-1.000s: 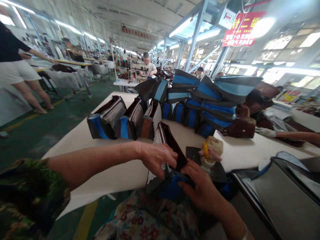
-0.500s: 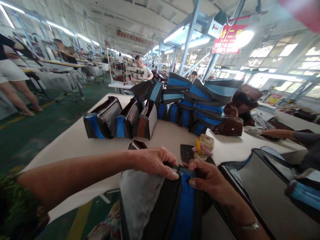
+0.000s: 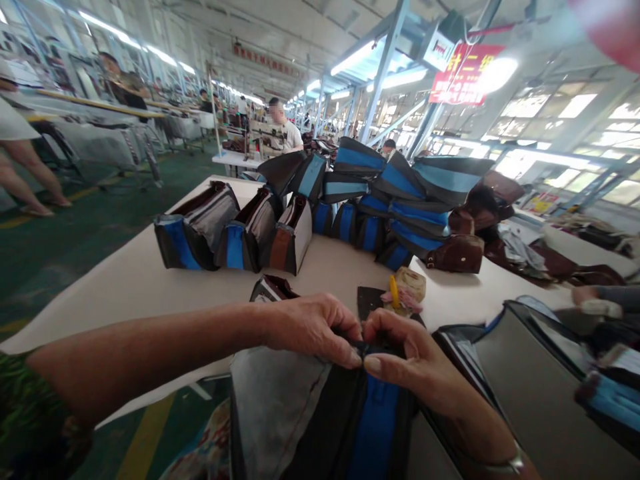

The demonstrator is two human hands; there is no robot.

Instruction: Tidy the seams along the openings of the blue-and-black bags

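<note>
A dark grey bag piece with a blue strip (image 3: 375,427) and a pale grey panel stands upright close to me at the bottom centre. My left hand (image 3: 315,327) comes in from the left and pinches its top edge. Against that same edge, just beside the left thumb, my right hand (image 3: 405,343) also pinches the fabric. The two thumb tips almost touch, and the bit of edge between them is mostly hidden by the fingers.
Three open bags (image 3: 235,247) stand in a row on the white table (image 3: 125,287). Behind is a pile of blue-and-grey bags (image 3: 370,227). A yellow ring (image 3: 394,292) lies by a pale block. Large grey panels (image 3: 530,373) lie right; another person's gloved hand (image 3: 600,307) shows beyond.
My right hand has moved left along the top edge, closer to my left hand. At the far right, the other person's hand has moved away to the right. The view has shifted slightly.
</note>
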